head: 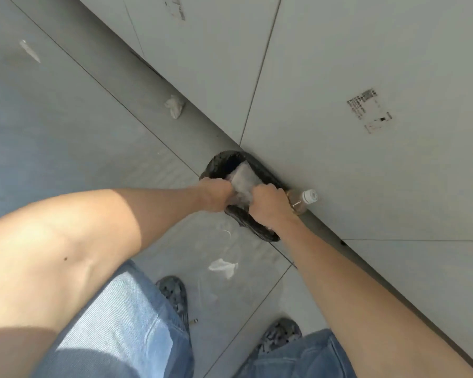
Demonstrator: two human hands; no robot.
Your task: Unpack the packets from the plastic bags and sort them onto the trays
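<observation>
A crumpled clear plastic bag (243, 177) is held over a black bin (224, 162) lined with a black bag, which stands on the floor against the wall. My left hand (216, 193) grips the plastic bag's left side. My right hand (268, 205) grips its right side, covering part of the bin's rim. The bag looks greyish and translucent; what it holds cannot be made out. No trays or packets show in the head view.
A clear bottle (302, 200) with a white cap lies by the wall right of the bin. Crumpled white scraps lie on the grey tiled floor (174, 106) and near my feet (223, 267). My jeans and dark shoes (175, 296) fill the bottom.
</observation>
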